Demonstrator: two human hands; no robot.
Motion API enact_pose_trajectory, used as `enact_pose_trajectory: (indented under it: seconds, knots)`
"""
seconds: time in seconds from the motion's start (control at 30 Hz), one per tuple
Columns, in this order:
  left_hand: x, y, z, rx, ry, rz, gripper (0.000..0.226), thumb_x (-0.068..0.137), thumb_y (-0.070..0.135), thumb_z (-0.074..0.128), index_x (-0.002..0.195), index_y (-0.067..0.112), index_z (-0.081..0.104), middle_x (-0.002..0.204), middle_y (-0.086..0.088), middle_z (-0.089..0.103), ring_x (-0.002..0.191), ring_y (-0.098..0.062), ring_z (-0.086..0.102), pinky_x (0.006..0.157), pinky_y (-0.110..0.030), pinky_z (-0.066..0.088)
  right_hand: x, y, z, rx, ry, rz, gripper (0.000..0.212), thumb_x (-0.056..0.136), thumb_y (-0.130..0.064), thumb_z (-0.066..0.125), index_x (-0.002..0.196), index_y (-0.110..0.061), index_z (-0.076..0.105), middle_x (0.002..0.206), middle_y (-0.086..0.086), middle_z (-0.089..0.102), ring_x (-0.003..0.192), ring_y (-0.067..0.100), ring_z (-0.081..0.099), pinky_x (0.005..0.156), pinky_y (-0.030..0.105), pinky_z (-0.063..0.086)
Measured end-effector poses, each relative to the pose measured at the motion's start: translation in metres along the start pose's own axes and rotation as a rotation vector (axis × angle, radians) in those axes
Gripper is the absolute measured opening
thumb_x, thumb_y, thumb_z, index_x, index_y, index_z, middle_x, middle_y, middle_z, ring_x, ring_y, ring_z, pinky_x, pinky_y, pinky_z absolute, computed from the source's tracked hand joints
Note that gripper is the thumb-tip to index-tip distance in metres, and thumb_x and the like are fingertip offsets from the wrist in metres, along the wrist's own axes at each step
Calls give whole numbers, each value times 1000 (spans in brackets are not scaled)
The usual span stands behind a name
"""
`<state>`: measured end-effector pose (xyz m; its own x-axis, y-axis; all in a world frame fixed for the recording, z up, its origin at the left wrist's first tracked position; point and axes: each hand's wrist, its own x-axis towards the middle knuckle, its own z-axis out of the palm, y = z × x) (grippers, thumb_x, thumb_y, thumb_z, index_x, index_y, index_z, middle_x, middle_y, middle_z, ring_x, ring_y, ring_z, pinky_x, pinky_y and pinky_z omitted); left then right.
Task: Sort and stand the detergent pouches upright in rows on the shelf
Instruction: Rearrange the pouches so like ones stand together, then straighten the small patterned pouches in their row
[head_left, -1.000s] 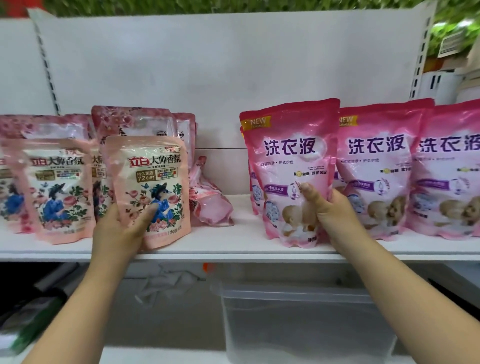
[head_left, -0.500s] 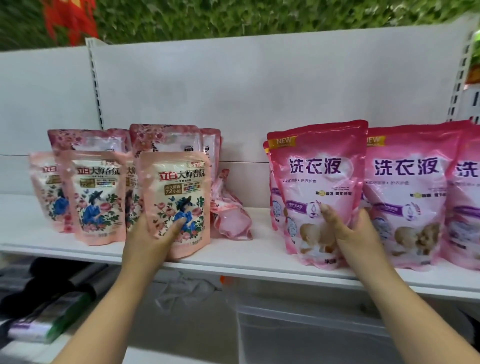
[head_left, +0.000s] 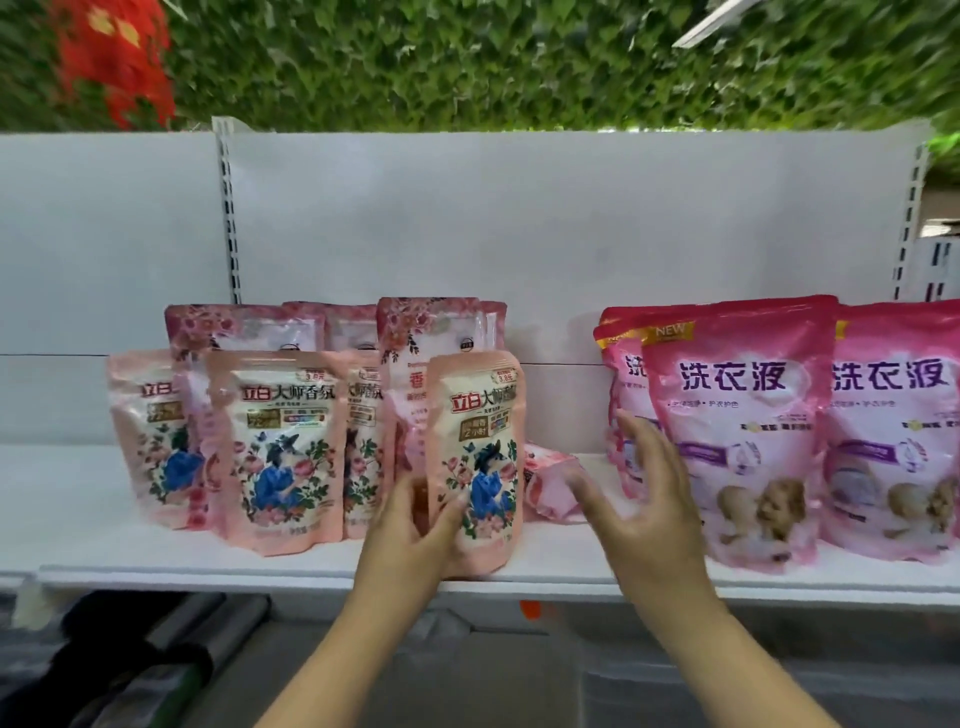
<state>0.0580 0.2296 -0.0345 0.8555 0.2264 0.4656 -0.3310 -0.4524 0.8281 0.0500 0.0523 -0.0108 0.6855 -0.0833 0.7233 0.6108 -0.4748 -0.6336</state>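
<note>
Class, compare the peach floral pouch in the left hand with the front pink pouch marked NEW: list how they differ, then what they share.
The peach floral pouch is smaller and shorter; the pink NEW pouch is taller and wider.
The peach pouch shows a blue-dressed figure among flowers; the pink one shows large purple characters.
The left hand holds the peach pouch; the open right hand hovers beside the pink one, seemingly not gripping it.
Both stand upright on the shelf.

White shelf (head_left: 291, 564), upright pouches (head_left: 737, 441)

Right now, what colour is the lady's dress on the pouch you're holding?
Blue, on the peach pouch; head view.
</note>
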Motion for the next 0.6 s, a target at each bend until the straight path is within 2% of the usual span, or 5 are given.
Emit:
enact_pose_trajectory:
  seconds: [0.13,0.2,0.3,0.47,0.6]
  knots:
    - [4,1,-13,-76,-72,48,9,87,30,58,79,33,55,80,16,63,76,2,58,61,-6,43,24,-15,56,181,-181,322,58,79,-41,64,129,-19,43,130,-3,45,116,12,44,89,22,41]
    - [1,4,-21,-94,-144,46,12,86,36,56,77,29,58,72,14,62,67,4,56,57,-6,41,28,-10,69,138,-159,366,51,67,-54,68,104,-23,52,118,1,55,107,17,54,89,33,48]
    - [1,10,-50,-79,-237,47,34,71,57,48,84,28,60,70,16,62,70,6,59,62,-10,43,30,-7,83,158,-113,389,75,34,-83,60,84,-28,53,101,2,64,97,23,62,85,47,51]
    - [30,56,-116,131,34,282,47,57,69,34,87,37,52,84,21,60,76,9,54,57,-7,39,52,-22,87,242,115,242,47,55,-73,62,84,-37,51,96,-5,63,99,22,57,87,41,48]
    - [95,76,-138,526,166,430,78,72,77,32,128,24,48,128,7,50,120,-12,43,96,-31,34,77,-21,85,193,-93,284,68,46,-75,56,94,-27,57,91,-8,67,93,19,63,91,45,48]
